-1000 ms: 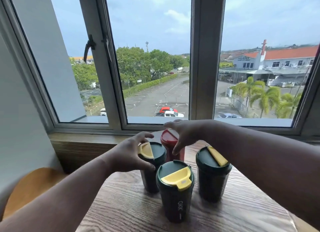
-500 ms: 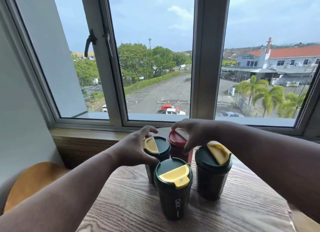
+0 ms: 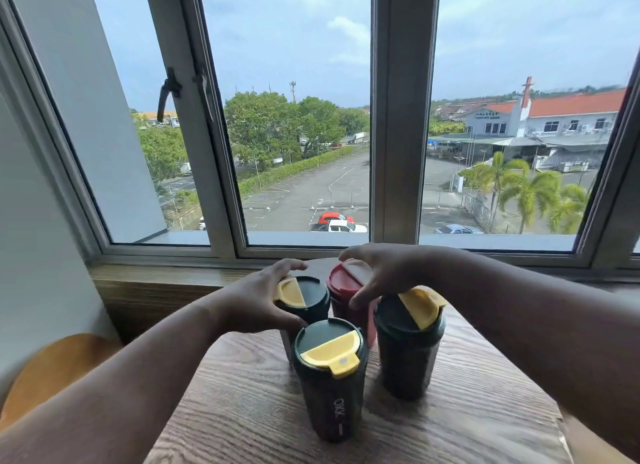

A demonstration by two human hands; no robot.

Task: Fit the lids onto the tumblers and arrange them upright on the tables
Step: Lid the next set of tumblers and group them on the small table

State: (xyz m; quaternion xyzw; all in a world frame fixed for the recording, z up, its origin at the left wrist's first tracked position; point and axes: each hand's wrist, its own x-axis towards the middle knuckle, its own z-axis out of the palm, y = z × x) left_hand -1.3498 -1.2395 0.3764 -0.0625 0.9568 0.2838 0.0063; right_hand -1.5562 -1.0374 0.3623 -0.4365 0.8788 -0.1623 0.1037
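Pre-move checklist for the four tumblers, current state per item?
1. Left hand grips the back-left green tumbler at its lid: ok.
2. Right hand grips the red tumbler at its lid: ok.
3. All four upright on the wooden table: ok.
4. Front green tumbler lidded, flap down: ok.
5. Right green tumbler flap closed: not ok, raised.
6. Held lids fully seated: cannot tell.

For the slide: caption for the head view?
Left hand grips a green tumbler, right hand the red tumbler; four lidded tumblers upright.
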